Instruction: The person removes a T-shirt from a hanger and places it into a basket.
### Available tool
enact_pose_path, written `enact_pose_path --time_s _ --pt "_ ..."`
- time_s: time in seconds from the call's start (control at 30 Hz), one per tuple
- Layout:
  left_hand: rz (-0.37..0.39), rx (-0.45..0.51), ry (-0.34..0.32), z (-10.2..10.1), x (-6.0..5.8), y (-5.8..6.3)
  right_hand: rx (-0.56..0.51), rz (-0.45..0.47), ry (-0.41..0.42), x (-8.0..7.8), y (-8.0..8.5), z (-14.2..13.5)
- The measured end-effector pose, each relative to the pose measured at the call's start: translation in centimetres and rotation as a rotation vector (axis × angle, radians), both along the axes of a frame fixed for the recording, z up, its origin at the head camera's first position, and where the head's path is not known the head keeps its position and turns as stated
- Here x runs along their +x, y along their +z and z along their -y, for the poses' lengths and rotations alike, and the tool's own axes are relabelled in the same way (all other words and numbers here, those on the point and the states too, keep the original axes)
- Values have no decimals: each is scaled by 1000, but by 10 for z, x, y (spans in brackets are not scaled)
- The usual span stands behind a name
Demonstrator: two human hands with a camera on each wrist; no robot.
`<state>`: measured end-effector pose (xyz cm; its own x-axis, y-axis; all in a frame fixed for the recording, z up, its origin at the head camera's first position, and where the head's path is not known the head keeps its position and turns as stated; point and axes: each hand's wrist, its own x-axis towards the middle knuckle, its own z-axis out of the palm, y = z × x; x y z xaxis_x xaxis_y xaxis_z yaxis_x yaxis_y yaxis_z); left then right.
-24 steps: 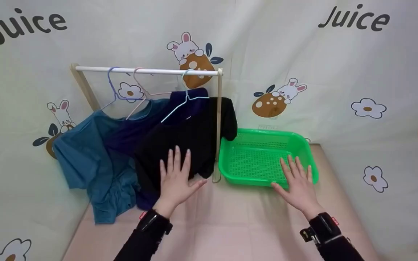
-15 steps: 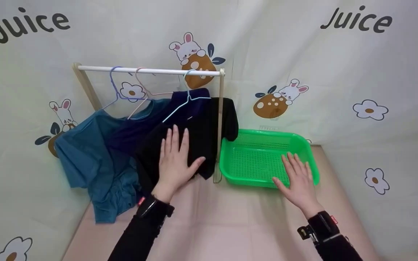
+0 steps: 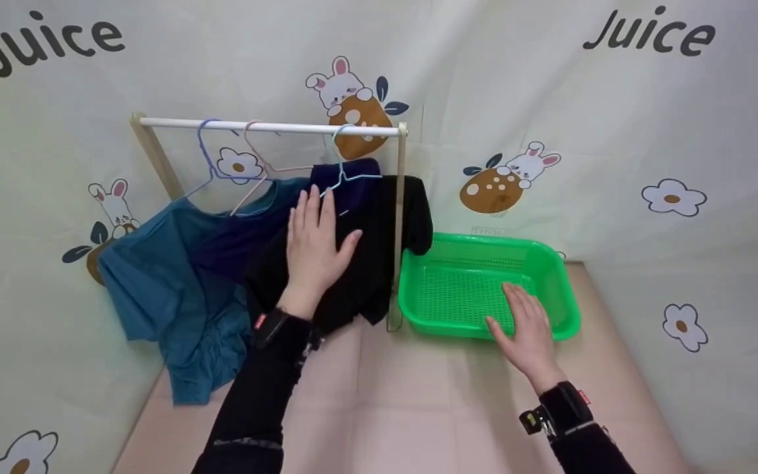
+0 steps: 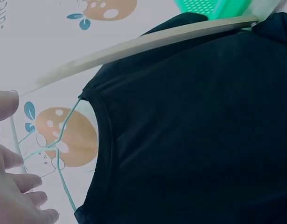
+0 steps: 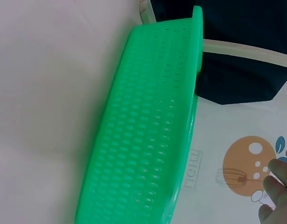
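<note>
From my remote seat I see a black shirt [image 3: 367, 263] draped on a light-blue hanger [image 3: 341, 177], a perforated green basket [image 3: 451, 329] upright just beside it.

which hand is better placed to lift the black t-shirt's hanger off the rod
Probably the left hand: it is in front of the black T-shirt, fingertips close to the pale blue-green hanger. The right hand is farther off, by the green perforated basket.

3 hngrs [image 3: 341, 176], 3 tops [image 3: 369, 260], 1 bskt [image 3: 448, 328], 1 rack [image 3: 293, 127]
</note>
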<state>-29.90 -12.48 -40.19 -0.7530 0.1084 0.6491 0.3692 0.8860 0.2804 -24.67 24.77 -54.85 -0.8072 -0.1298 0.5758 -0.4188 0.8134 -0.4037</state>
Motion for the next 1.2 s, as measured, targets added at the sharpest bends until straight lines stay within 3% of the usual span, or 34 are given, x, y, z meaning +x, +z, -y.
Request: enact_pose_path --time_s 0.3,0.6,0.8,1.0,1.2 --pt "182 31 41 0 -27 25 -42 35 15 0 -13 18" --pt "311 59 38 0 -41 40 -59 89 46 4 -19 40" --pt "345 200 -7 -1 -47 46 -59 81 72 4 -22 47" --pt "307 295 -29 -4 -44 57 -62 90 76 5 -21 48" --pt "120 290 91 4 -36 72 -57 107 95 5 -18 50"
